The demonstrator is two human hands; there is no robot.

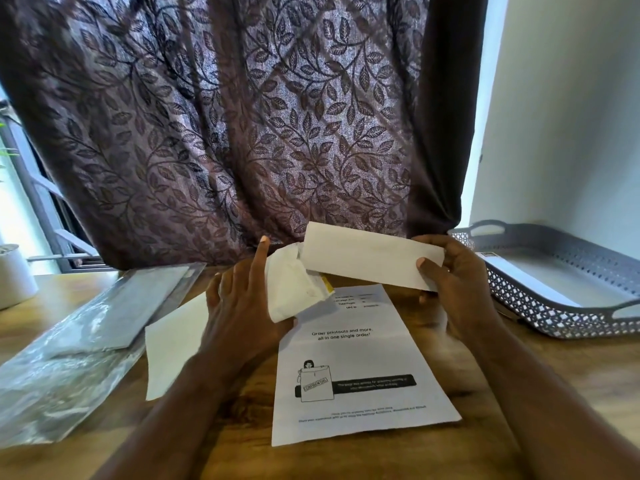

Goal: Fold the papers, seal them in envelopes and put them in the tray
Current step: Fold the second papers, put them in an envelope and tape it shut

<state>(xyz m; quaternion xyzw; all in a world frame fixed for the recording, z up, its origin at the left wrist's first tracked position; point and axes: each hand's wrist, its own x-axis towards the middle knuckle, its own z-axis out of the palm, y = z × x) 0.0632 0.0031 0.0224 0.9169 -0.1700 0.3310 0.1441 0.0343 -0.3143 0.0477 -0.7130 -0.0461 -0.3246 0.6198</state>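
We held the envelope [370, 263] in the right hand [457, 289], pinched at its end above the sheet [360, 368]; the left hand [242, 306] gripped crumpled white paper [294, 289] beside it. We judged the job early: the sheet lay flat, unfolded, on the wooden table [571, 375], the tray [554, 299] right of it, a curtain [242, 133] behind.

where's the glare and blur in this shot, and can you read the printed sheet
Head view: daylight blows out both window edges; glare on the plastic packet; wide-angle bends the curtain; the left hand is blurred; on the printed sheet only the headline is legible.
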